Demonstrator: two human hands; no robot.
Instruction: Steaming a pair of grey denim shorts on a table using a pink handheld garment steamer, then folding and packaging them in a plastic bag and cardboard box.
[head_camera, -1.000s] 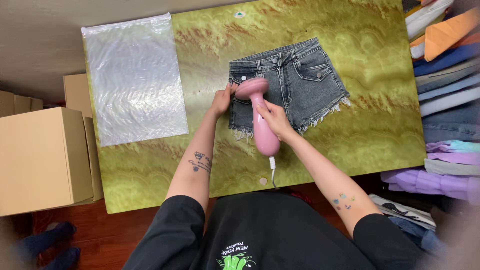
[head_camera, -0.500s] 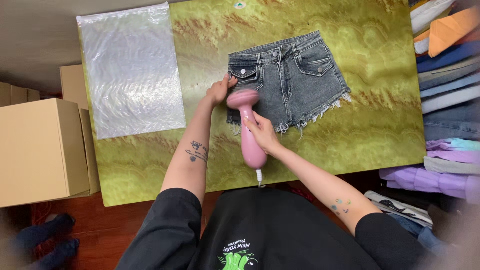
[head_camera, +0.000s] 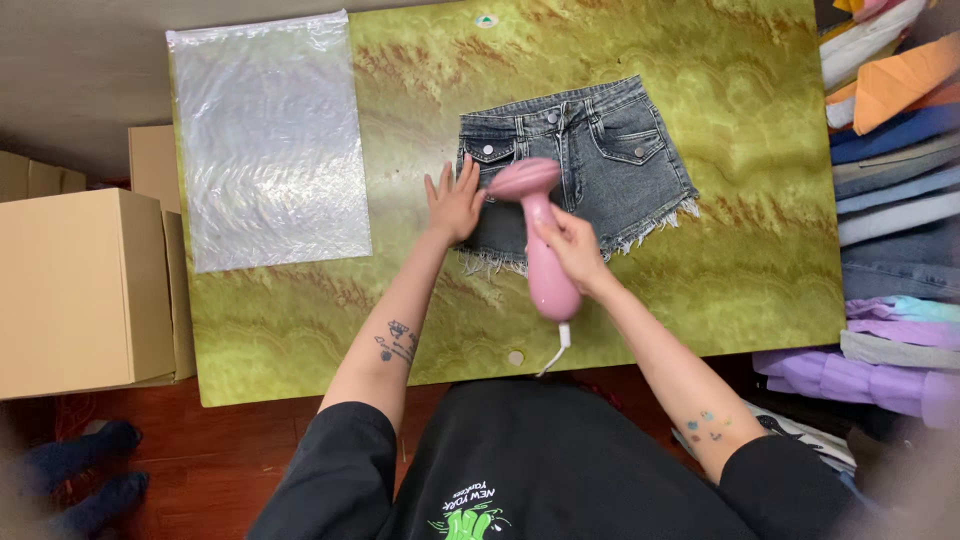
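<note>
Dark grey denim shorts (head_camera: 610, 165) with frayed hems lie flat on the green-yellow marbled table (head_camera: 760, 270). My right hand (head_camera: 572, 245) grips the handle of a pink handheld steamer (head_camera: 535, 225), whose head rests over the left leg of the shorts. A white cord hangs from its base over the table's near edge. My left hand (head_camera: 452, 203) lies flat with fingers spread, pressing down the left edge of the shorts beside the steamer head.
A clear plastic bag (head_camera: 265, 135) lies flat on the table's left part. Cardboard boxes (head_camera: 75, 290) stand on the floor at left. Stacks of folded clothes (head_camera: 895, 190) in several colours fill the right side.
The steamer head has slid a little along the left leg of the shorts. My left hand has opened flat on the shorts' left edge.
</note>
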